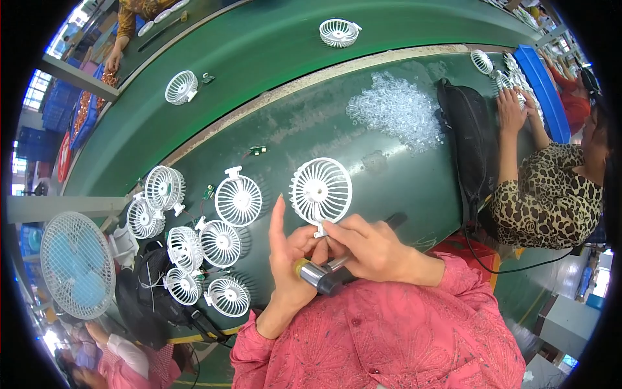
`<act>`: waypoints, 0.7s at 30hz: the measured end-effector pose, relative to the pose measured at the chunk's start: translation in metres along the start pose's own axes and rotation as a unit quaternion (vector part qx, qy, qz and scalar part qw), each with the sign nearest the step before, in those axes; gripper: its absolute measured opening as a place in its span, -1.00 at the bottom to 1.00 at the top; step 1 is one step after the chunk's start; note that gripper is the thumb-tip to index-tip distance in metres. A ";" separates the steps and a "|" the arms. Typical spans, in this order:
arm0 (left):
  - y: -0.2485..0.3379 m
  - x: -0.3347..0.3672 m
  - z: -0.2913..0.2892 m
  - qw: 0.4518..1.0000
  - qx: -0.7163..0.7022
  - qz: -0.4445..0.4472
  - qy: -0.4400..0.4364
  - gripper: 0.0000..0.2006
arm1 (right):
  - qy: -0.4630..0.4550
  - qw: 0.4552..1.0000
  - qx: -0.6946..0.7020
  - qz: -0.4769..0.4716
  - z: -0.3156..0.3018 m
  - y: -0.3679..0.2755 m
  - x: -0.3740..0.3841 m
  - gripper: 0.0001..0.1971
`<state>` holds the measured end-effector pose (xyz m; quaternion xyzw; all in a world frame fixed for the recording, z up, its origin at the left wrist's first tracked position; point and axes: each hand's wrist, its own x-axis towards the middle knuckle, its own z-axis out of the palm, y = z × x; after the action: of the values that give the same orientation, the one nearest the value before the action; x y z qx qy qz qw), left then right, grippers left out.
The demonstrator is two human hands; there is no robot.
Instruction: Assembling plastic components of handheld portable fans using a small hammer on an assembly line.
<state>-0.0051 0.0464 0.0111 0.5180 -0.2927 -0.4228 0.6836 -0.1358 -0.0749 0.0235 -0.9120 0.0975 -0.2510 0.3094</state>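
A round white fan housing [321, 190] with radial slats and a short neck is held in front of me, just above the green table. My left hand [290, 262] pinches its neck from the left, with the index finger pointing up. From the right, my right hand [374, 249] has thumb and fingers closed at the same neck. A small mallet [314, 277] with a metal head, one yellowish face and one black face, lies across below my fingers; its handle passes through my right hand, and a dark end shows beyond. What exactly my fingertips touch is hidden.
Several white fan housings [238, 200] sit at left, some with small green circuit boards [258, 150]. Clear plastic pieces [396, 111] form a pile beside a black bag [470, 139]. A conveyor belt [259, 52] carries housings. Near a blue bin [543, 91], a co-worker's hands [510, 109] handle white parts.
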 end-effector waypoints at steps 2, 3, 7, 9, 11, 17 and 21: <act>0.000 0.000 0.002 0.999 0.024 -0.006 0.021 -0.23 | -0.012 1.000 0.025 -0.009 0.002 0.000 -0.001 -0.34; -0.001 0.000 0.002 0.998 0.047 -0.011 0.040 -0.24 | -0.012 1.000 0.027 -0.010 0.003 -0.002 -0.001 -0.34; -0.004 0.000 -0.002 0.994 0.098 0.008 0.056 -0.28 | -0.034 0.999 0.014 0.008 0.001 -0.010 0.004 -0.40; -0.004 0.006 -0.002 0.994 0.099 0.014 0.050 -0.28 | -0.025 0.998 0.057 0.023 -0.006 -0.006 0.011 -0.51; -0.018 0.014 -0.010 0.989 0.129 0.016 0.068 -0.24 | 0.015 0.997 0.041 0.071 -0.006 0.004 0.007 -0.65; 0.000 -0.001 -0.033 0.987 0.050 -0.021 0.154 -0.38 | 0.026 0.986 0.126 0.101 0.037 0.004 0.010 -0.76; 0.026 0.008 0.008 0.985 0.001 -0.096 0.141 -0.72 | 0.045 0.944 0.276 0.177 0.032 -0.014 0.005 -0.74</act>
<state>-0.0009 0.0384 0.0379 0.5991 -0.1422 -0.4088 0.6736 -0.1144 -0.0485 0.0123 -0.7465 0.1983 -0.2499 0.5839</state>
